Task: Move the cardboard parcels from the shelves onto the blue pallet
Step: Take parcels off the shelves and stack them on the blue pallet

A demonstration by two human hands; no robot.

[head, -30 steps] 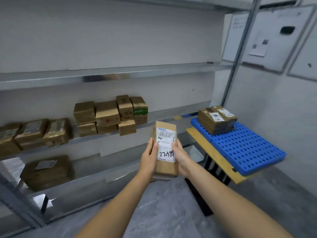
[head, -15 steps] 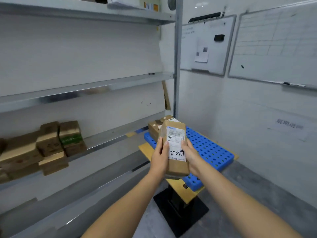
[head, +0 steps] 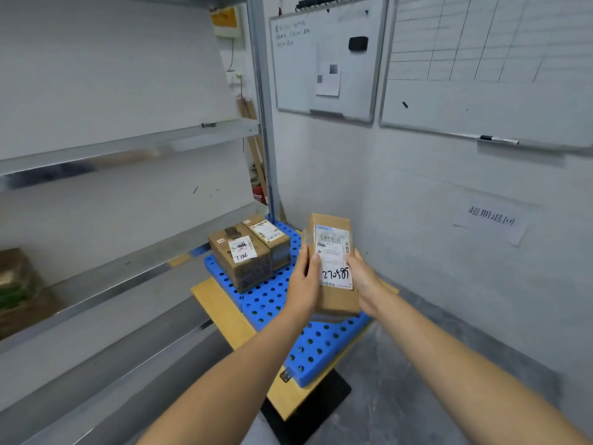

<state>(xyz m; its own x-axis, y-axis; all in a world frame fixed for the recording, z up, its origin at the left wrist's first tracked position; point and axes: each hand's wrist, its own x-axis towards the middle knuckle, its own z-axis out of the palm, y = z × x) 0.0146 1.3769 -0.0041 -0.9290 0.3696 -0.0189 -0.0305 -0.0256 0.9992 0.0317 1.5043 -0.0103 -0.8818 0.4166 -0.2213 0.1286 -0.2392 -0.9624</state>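
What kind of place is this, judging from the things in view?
Probably a parcel storeroom or pickup point: metal shelves along the wall, labelled cardboard parcels on a blue pallet, and whiteboards. Both hands hold another labelled parcel.

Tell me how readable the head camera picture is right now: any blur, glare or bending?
Head view: held parcel and both hands sharp, its handwritten label legible; left-edge shelf parcels smeared; shelf rails show streaky reflections; wide-angle lens bows the whiteboard edges; lighting even.
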